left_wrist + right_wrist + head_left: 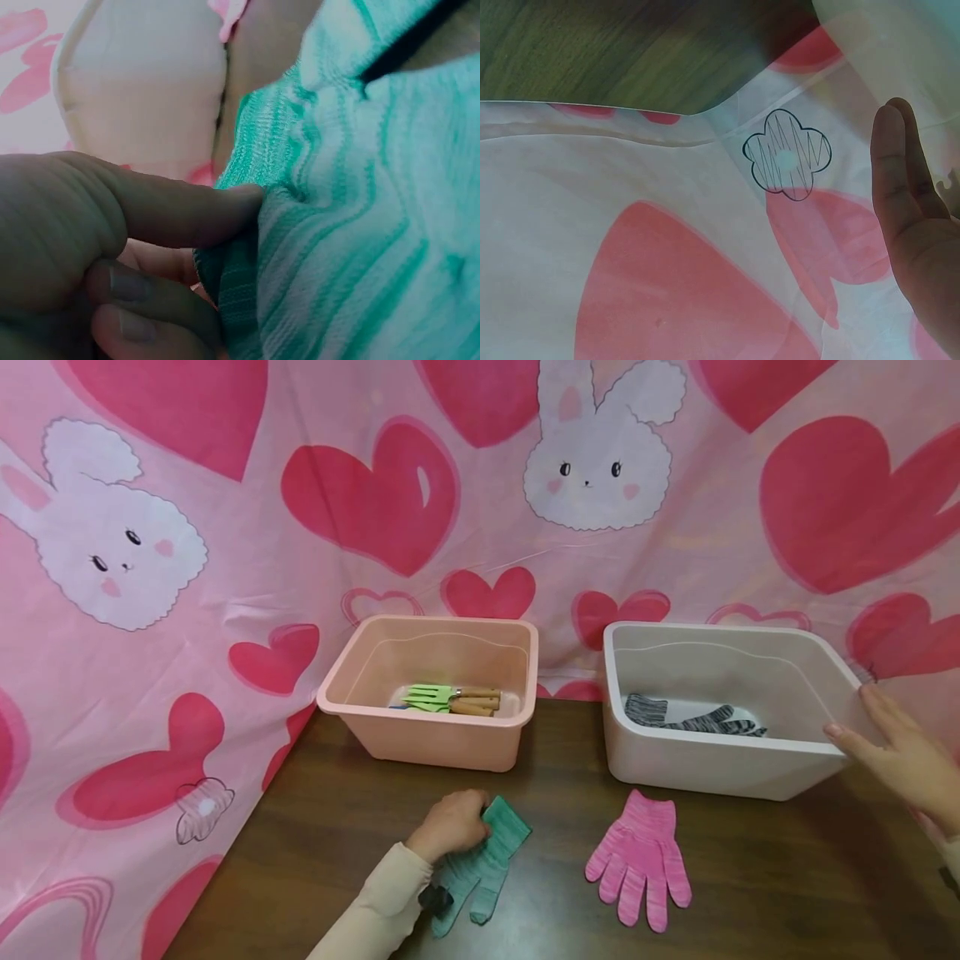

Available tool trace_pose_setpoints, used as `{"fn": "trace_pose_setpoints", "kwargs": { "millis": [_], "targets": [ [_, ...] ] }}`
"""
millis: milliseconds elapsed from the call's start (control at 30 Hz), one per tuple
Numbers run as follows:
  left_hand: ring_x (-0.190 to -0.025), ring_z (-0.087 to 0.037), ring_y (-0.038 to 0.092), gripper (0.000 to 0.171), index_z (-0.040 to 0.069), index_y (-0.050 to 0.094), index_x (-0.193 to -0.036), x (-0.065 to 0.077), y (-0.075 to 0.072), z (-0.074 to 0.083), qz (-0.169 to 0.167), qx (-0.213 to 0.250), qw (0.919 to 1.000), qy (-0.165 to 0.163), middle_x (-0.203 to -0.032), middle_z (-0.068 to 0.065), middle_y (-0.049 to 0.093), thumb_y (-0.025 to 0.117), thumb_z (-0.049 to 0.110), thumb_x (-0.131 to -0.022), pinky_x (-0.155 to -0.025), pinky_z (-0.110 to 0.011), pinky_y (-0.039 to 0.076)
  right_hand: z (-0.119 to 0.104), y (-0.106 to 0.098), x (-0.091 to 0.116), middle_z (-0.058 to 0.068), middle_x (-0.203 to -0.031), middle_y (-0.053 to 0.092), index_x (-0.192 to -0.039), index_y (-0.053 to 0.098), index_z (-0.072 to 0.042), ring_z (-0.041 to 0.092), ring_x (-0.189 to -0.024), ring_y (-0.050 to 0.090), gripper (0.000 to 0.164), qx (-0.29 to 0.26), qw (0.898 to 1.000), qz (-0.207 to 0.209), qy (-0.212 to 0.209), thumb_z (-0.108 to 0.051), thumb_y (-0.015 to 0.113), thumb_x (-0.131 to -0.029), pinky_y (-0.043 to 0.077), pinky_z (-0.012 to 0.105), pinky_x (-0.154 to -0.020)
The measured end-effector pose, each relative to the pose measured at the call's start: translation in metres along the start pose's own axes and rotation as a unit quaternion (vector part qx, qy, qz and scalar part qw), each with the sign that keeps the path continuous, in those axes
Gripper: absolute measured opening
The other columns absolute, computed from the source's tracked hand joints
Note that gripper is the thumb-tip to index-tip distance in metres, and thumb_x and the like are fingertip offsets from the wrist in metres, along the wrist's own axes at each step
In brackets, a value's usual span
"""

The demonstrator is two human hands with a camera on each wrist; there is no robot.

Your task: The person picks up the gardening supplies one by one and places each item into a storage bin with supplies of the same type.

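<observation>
A green striped knit glove (501, 852) lies on the table, its cuff pointing away and its fingers toward the near edge. My left hand (452, 824) pinches the glove near its cuff. The left wrist view shows the thumb on top of the green fabric (337, 225), the other fingers curled below. At the right end of a light grey bin (720, 768) is my right hand (911, 768), fingers extended along its rim. Whether it touches the bin I cannot tell. In the right wrist view, that hand's fingers (891, 161) are straight.
Flat on the table (570, 910) lies a pink glove (641, 856), before the grey bin. Grey-black gloves (712, 721) lie in that bin. At left, a peach bin (442, 743) holds green garden tools (427, 693) with wooden handles. A heart-and-rabbit cloth (480, 510) hangs behind.
</observation>
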State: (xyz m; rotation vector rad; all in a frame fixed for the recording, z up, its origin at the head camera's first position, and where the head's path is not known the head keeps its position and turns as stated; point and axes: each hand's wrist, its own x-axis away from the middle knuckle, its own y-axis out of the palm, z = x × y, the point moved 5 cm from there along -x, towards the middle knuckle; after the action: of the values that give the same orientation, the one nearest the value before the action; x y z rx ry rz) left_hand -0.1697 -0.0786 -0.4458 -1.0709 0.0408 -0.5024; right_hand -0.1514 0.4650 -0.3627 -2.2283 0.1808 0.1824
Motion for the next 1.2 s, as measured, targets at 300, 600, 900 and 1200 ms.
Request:
{"fn": "trace_pose_setpoints", "kwargs": {
  "millis": [300, 600, 900, 1200],
  "targets": [
    [-0.054, -0.011, 0.04, 0.037, 0.015, 0.051, -0.061, -0.004, -0.001, 0.001, -0.009, 0.08, 0.9962, 0.035, -0.057, 0.006, 0.039, 0.077, 0.011, -0.087, -0.05, -0.025, 0.031, 0.001, -0.001, 0.0, 0.029, -0.161, -0.009, -0.158, -0.001, 0.001, 0.047, -0.147, -0.014, 0.086, 0.012, 1.0, -0.006, -0.002, -0.029, 0.056, -0.102, -0.015, 0.063, -0.112],
    [-0.049, -0.008, 0.036, 0.037, 0.014, 0.055, -0.06, -0.008, 0.0, 0.006, -0.025, 0.197, 0.9781, 0.064, -0.053, 0.008, 0.036, 0.074, 0.009, -0.091, -0.047, -0.024, 0.025, 0.003, -0.001, 0.001, 0.027, -0.162, -0.01, -0.158, -0.001, 0.001, 0.045, -0.148, -0.014, 0.085, 0.017, 1.0, -0.006, -0.007, -0.028, 0.056, -0.102, -0.015, 0.059, -0.114],
    [-0.062, -0.011, 0.055, 0.008, 0.011, 0.071, -0.096, -0.013, -0.001, 0.02, -0.023, 0.3, 0.9479, 0.104, -0.069, 0.003, 0.056, 0.066, 0.015, -0.099, -0.056, -0.024, 0.043, 0.0, -0.001, 0.002, 0.026, -0.162, -0.009, -0.158, 0.0, -0.001, 0.04, -0.148, -0.015, 0.085, 0.006, 1.0, -0.003, 0.002, -0.029, 0.057, -0.102, -0.016, 0.059, -0.114],
    [-0.047, -0.012, 0.044, 0.014, 0.007, 0.064, -0.09, -0.022, -0.006, 0.047, -0.021, 0.339, 0.9317, 0.129, -0.057, 0.001, 0.044, 0.066, 0.016, -0.1, -0.045, -0.023, 0.032, 0.001, 0.0, 0.001, 0.024, -0.163, -0.009, -0.16, 0.0, -0.005, 0.031, -0.149, -0.017, 0.085, -0.008, 1.0, -0.004, 0.004, -0.03, 0.057, -0.102, -0.017, 0.055, -0.115]
  ]
}}
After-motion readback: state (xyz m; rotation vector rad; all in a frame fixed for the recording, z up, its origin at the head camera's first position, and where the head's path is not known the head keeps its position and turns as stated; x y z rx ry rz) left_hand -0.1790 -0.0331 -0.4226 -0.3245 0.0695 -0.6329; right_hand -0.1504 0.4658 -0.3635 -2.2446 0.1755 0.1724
